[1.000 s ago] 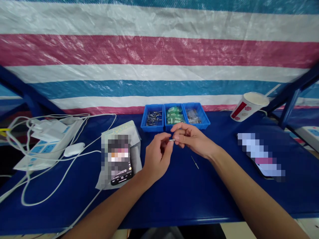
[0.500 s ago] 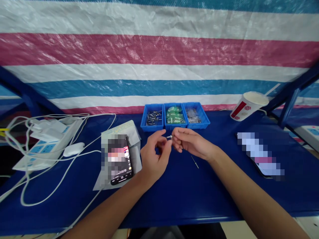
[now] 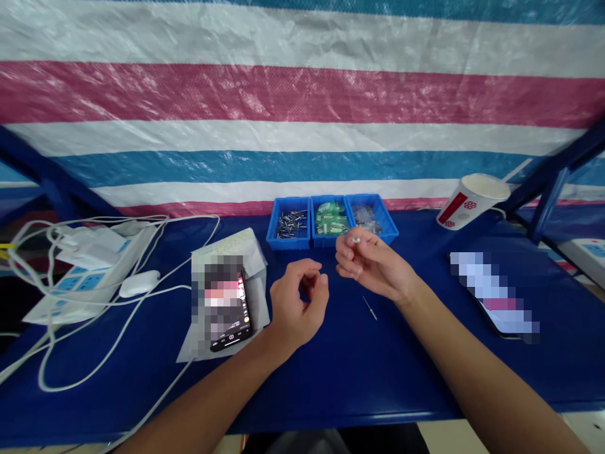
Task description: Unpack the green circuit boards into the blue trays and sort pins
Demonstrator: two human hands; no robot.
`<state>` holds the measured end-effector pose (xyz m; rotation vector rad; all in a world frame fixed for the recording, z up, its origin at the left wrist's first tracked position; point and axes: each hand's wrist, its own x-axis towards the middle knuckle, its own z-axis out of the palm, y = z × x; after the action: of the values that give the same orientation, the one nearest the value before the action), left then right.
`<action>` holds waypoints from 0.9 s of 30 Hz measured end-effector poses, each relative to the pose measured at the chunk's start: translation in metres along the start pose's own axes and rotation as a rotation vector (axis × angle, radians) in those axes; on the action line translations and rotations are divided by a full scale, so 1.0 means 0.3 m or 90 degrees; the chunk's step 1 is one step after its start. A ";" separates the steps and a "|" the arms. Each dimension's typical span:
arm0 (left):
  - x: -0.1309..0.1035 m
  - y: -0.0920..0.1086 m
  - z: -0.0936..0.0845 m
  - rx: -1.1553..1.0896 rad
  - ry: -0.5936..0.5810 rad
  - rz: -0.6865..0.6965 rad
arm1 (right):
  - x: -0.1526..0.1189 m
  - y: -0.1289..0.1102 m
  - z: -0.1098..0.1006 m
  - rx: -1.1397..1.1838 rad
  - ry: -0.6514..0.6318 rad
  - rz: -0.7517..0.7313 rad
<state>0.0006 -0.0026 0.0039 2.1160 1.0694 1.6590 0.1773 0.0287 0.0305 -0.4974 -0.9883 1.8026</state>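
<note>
My right hand [image 3: 371, 260] pinches a small shiny whitish piece [image 3: 356, 239] between thumb and forefinger, just in front of the bins. Lower and to the left, my left hand [image 3: 300, 299] has its fingers curled and the thumb near the forefinger; whether anything is between them is hidden. A thin metal pin [image 3: 370, 308] lies on the blue table [image 3: 350, 372] below my right hand. Three blue bins stand behind my hands: one with metal pins [image 3: 292, 224], one with green-and-white packets [image 3: 331, 219], one with small parts in clear plastic [image 3: 367, 217].
On the left, a lit phone [image 3: 231, 309] rests on papers [image 3: 259, 290], beside white cables, a white case [image 3: 140, 284] and a power strip [image 3: 75, 290]. A paper cup [image 3: 472, 200] with a straw and another phone [image 3: 491, 296] are on the right.
My hands have moved apart. My right hand has gone up and to the right with the small piece, and my left hand has dropped slightly with its fingers more curled.
</note>
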 end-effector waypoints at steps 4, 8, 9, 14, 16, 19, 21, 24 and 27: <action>0.001 0.010 -0.004 -0.022 -0.084 0.105 | 0.020 0.010 0.003 -0.137 0.122 0.125; -0.011 0.006 0.006 -0.044 -0.137 0.143 | 0.042 0.030 0.008 -0.218 0.194 0.188; -0.014 0.005 0.009 -0.049 -0.148 0.145 | 0.049 0.036 0.011 -0.221 0.195 0.174; -0.013 0.001 0.013 -0.060 -0.172 0.152 | 0.075 0.064 0.028 -0.268 0.160 0.097; -0.011 0.001 0.012 -0.059 -0.178 0.150 | 0.066 0.052 0.024 -0.409 0.152 0.073; -0.010 -0.001 0.010 -0.052 -0.185 0.144 | 0.020 -0.011 0.006 -0.728 0.104 0.092; -0.009 -0.002 0.009 -0.053 -0.190 0.141 | -0.020 -0.068 -0.007 -0.900 0.054 0.204; -0.010 -0.003 0.008 -0.058 -0.193 0.141 | -0.063 -0.130 -0.019 -1.007 -0.028 0.371; -0.010 -0.003 0.008 -0.058 -0.198 0.137 | -0.070 -0.138 -0.021 -1.080 -0.060 0.448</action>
<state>0.0021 -0.0034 0.0002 2.3947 0.6815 1.3684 0.2141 0.0203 0.0581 -1.9352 -2.5072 1.0354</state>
